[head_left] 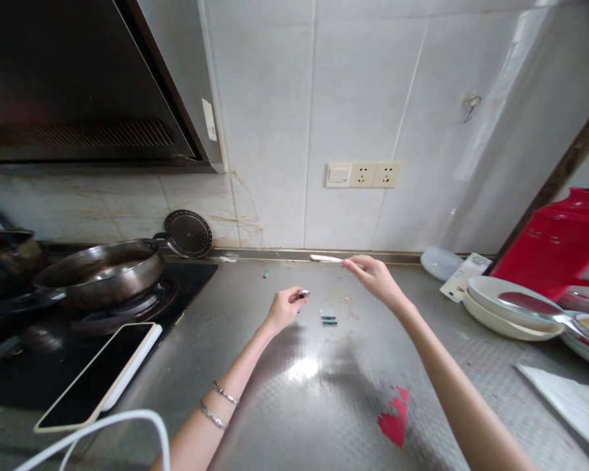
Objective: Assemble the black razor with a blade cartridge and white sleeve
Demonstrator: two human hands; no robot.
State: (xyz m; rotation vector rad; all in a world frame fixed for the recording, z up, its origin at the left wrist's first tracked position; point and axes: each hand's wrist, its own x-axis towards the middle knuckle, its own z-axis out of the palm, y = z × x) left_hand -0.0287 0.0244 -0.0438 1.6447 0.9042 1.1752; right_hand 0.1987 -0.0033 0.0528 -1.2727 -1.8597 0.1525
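Observation:
My left hand [285, 309] pinches a small dark and silver piece [303, 294] above the metal counter [275, 405]. Between the fingertips of my right hand [374, 279] is a slim white stick-like object [325, 259], pointing left near the back edge of the counter. Two small teal and dark cylinders [329, 320] lie side by side on the counter, between and below my hands. Another small teal piece [266, 275] lies farther back on the left. Something small and dark shows just under my left fingers, too hidden to make out.
A phone [101, 376] and white cable [142, 413] are at the lower left, beside the stove with a steel pan [103, 273]. Stacked bowls [513, 307], a red jug [554, 245] and white paper [569, 399] stand or lie at the right.

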